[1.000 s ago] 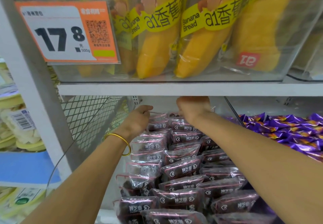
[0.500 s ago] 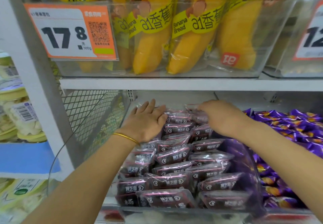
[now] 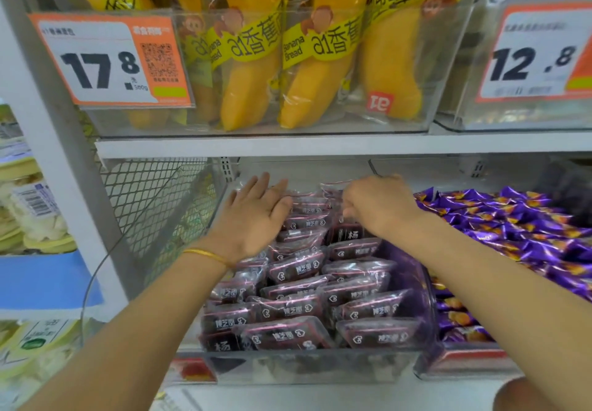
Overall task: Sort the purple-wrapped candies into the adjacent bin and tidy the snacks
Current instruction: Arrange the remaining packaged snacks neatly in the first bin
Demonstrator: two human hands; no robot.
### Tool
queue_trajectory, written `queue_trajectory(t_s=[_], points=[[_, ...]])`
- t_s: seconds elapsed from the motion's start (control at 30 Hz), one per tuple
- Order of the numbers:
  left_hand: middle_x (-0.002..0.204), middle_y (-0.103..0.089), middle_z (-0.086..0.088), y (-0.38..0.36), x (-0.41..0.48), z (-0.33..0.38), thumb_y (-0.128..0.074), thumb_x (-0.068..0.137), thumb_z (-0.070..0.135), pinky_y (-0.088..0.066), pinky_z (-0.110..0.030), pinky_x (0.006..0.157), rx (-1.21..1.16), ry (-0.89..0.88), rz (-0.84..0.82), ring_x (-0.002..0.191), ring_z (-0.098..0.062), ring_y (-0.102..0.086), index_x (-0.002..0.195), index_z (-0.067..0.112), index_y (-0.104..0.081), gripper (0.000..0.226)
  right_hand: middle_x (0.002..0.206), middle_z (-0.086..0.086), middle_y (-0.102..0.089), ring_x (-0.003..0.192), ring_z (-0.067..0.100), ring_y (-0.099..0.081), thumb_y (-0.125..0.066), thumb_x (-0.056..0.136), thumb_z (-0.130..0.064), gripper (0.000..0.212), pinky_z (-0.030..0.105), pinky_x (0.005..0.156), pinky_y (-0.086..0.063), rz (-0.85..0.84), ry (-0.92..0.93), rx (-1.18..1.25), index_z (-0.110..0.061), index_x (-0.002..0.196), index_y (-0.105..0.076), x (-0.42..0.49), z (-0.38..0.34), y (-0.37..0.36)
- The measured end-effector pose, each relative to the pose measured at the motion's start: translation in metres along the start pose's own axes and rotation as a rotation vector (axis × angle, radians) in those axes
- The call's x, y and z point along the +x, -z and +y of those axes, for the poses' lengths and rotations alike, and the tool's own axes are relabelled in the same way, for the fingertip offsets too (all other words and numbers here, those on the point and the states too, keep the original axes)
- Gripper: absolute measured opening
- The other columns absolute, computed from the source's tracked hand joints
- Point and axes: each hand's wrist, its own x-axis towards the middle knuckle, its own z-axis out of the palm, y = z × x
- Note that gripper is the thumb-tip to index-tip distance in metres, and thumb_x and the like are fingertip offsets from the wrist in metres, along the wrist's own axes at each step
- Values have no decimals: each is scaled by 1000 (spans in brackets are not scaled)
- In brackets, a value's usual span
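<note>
A clear bin (image 3: 307, 369) on the lower shelf holds several dark maroon snack packets (image 3: 298, 269) in clear wrap. To its right, a second bin holds a heap of purple-wrapped candies (image 3: 519, 228). My left hand (image 3: 253, 215) lies flat with straight fingers on the packets at the back left of the maroon bin. My right hand (image 3: 378, 205) is at the back right of the same bin, its fingers curled down and pinching the top edge of a maroon packet (image 3: 333, 192). The fingertips are partly hidden.
Above, a shelf edge (image 3: 320, 144) overhangs the bins, carrying clear boxes of yellow banana bread (image 3: 314, 67) and price tags (image 3: 112, 61). A wire mesh divider (image 3: 153, 199) stands left of the maroon bin. Jars of pale snacks (image 3: 35, 215) sit further left.
Both hands have drawn back from deep under the shelf toward the bin's back rows. The left hand has flattened on the packets; the right hand has closed on a packet edge.
</note>
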Motion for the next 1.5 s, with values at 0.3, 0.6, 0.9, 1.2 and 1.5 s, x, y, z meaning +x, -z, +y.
queue_trajectory(t_s=[0.3,0.6,0.9,1.2,1.5], points=[[153,28,4,-18,-48,21,-10,98,51,13,-42,113,102,-23,-160,140,-20,26,145,48,-6,48,110,3,-64,103,23,-58,-56,90,-16,19,35,89,-41,13,28,21,-19,107,-64,-11,3,4],[155,-17,14,-18,-47,20,-19,100,42,6,-46,117,194,-151,-27,143,-7,-8,147,30,-26,49,104,1,-64,95,23,-60,-57,89,-21,16,30,72,-45,-32,204,-32,-19,101,-67,-28,-2,6],[100,-64,6,-15,-36,22,-43,97,33,-28,-36,105,24,-140,271,104,-16,-53,99,20,-67,27,95,-1,-64,103,20,-51,-64,87,-22,5,35,91,-36,-10,56,-47,-19,87,-67,-5,-4,5],[107,-64,3,-9,-10,14,-55,89,6,-31,-36,100,67,-73,259,116,-21,-46,101,21,-65,22,84,1,-58,85,21,-56,-58,86,-5,12,29,72,-38,-34,180,-117,-16,83,-61,-12,-4,-5],[123,-50,9,0,-45,7,-55,83,53,-25,-39,102,155,-189,23,123,-14,-38,121,28,-56,46,98,2,-66,90,20,-60,-51,92,-43,33,36,77,-51,-330,265,151,-16,104,-65,-53,-11,22]])
